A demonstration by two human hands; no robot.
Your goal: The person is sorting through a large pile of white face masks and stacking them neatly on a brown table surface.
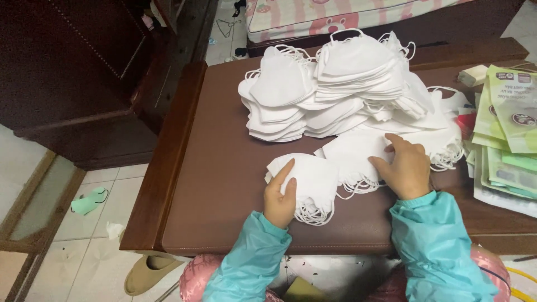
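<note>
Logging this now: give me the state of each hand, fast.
Left hand: open, fingers flat on the small stack of white masks.
Right hand: open, fingertips resting on the spread masks; gripping nothing.

Small stack of white folded face masks (307,182) is laid flat at the near-centre of the brown counter (224,168), elastic ear loops spilled at its near edge. Its left side is pressed by the left hand (281,197). A second fanned batch of white masks (358,154) is spread just to the right, touching the first, loops trailing; it is covered partly by the right hand (405,168).
</note>
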